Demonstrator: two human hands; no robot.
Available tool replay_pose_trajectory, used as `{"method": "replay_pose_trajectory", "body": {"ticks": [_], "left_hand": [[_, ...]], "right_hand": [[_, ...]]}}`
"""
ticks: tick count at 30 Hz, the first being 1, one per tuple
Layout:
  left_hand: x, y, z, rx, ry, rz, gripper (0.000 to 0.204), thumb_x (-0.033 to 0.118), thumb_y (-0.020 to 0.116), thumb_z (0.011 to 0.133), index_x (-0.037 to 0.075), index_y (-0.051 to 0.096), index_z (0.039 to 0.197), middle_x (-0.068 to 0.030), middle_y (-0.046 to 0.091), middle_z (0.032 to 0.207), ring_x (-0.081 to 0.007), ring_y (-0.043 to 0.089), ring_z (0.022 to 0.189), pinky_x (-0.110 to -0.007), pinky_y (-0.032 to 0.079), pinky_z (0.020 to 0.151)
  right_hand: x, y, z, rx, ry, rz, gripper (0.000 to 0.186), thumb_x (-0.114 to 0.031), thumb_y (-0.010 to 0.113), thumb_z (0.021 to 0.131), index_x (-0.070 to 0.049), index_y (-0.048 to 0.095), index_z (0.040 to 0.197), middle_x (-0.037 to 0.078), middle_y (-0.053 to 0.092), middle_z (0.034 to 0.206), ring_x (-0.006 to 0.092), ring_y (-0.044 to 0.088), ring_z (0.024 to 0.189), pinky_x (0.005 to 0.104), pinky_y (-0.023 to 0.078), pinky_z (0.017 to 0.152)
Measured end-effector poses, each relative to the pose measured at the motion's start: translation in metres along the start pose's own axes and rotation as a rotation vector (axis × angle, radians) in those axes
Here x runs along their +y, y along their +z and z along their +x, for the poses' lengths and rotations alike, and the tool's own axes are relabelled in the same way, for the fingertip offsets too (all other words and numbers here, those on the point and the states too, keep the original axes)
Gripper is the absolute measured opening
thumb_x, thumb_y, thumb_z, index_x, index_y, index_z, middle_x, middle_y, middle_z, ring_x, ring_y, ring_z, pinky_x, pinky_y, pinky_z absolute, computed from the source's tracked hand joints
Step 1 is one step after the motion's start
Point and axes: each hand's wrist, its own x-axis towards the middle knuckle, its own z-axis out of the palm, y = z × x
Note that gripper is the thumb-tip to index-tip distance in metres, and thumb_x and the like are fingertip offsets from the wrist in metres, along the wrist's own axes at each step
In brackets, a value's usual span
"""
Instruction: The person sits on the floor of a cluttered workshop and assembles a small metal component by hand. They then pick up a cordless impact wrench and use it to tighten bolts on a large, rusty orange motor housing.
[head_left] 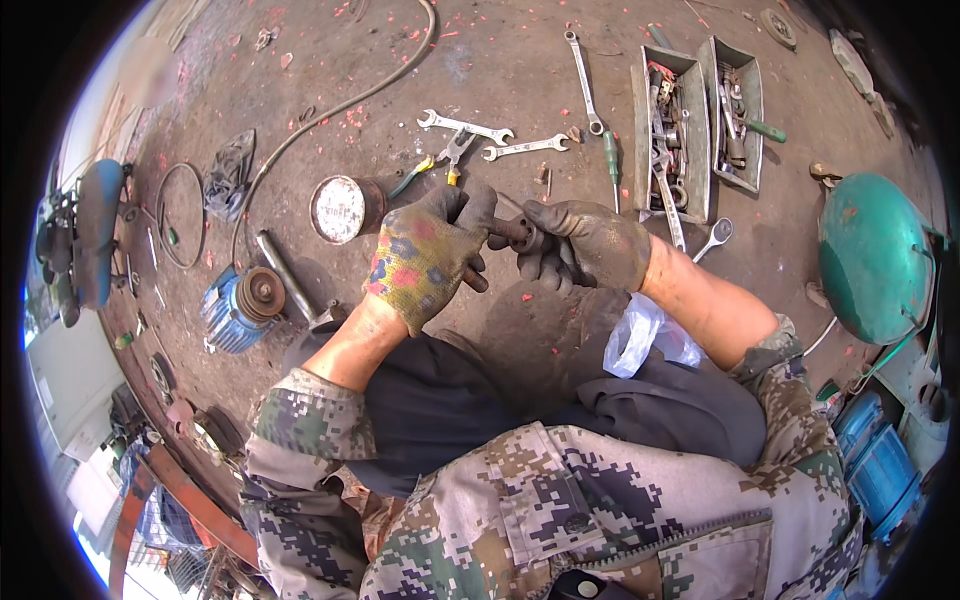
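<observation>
My left hand (425, 250), in a patterned, dirt-darkened glove, is closed around one end of a dark, greasy metal part (512, 232). This part looks like a short shaft with a wider, holed round end. My right hand (590, 243), gloved and blackened, has its fingers curled around that wider end. Both hands meet in front of my knees, above the floor. Much of the part is covered by the gloves, so its full shape cannot be made out. Just beyond my left hand lie yellow-and-green-handled pliers (455, 150) and a round, paint-stained tin (345, 208).
Open-ended wrenches (525, 147), a ring spanner (583, 80) and a green-handled screwdriver (612, 165) lie ahead. Two metal tool trays (640, 120) stand at the right, near a green rounded tank (870, 250). A blue motor (232, 315) sits left; a hose (350, 100) curves behind it.
</observation>
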Motion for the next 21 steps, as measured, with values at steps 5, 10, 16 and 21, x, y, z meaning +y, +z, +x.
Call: {"method": "replay_pose_trajectory", "body": {"ticks": [5, 10, 16, 21], "left_hand": [[-0.002, -0.001, 0.000, 0.028, -0.004, 0.014, 0.063, 0.051, 0.058, 0.106, -0.010, 0.064, 0.123, -0.0137, 0.074, 0.096, -0.0120, 0.064, 0.059, -0.027, 0.059, 0.052], [0.011, 0.002, -0.007, 0.008, -0.023, -0.064, 0.051, 0.043, 0.059, 0.106, -0.008, 0.063, 0.108, -0.0114, 0.071, 0.087, -0.0156, 0.070, 0.066, -0.029, 0.057, 0.049], [0.011, -0.015, -0.012, -0.063, 0.023, -0.177, 0.045, 0.042, 0.051, 0.110, -0.001, 0.063, 0.112, -0.0057, 0.072, 0.084, -0.0112, 0.067, 0.062, -0.024, 0.043, 0.048], [-0.001, -0.025, -0.015, -0.242, 0.141, -0.370, 0.036, 0.035, 0.048, 0.112, 0.000, 0.057, 0.110, -0.0142, 0.076, 0.116, -0.0131, 0.074, 0.081, -0.022, 0.049, 0.057]], "right_hand": [[0.005, 0.036, -0.004, 0.237, -0.396, -0.053, 0.051, -0.019, 0.070, 0.101, -0.001, 0.052, 0.145, 0.009, 0.063, 0.127, 0.0198, 0.063, 0.119, 0.0352, 0.059, 0.098], [0.009, 0.003, -0.016, 0.420, -0.297, -0.071, 0.037, -0.019, 0.064, 0.105, 0.000, 0.060, 0.136, 0.006, 0.069, 0.111, 0.0156, 0.069, 0.098, 0.0302, 0.059, 0.087], [-0.018, -0.058, -0.077, 1.486, -0.463, -1.442, 0.037, -0.026, 0.070, 0.096, -0.005, 0.070, 0.127, 0.014, 0.072, 0.120, 0.0277, 0.071, 0.105, 0.0406, 0.055, 0.095], [-0.023, -0.015, -0.058, 1.085, -0.536, -1.110, 0.049, -0.030, 0.073, 0.098, -0.002, 0.064, 0.137, 0.012, 0.069, 0.129, 0.0226, 0.067, 0.116, 0.0350, 0.052, 0.101]]}}
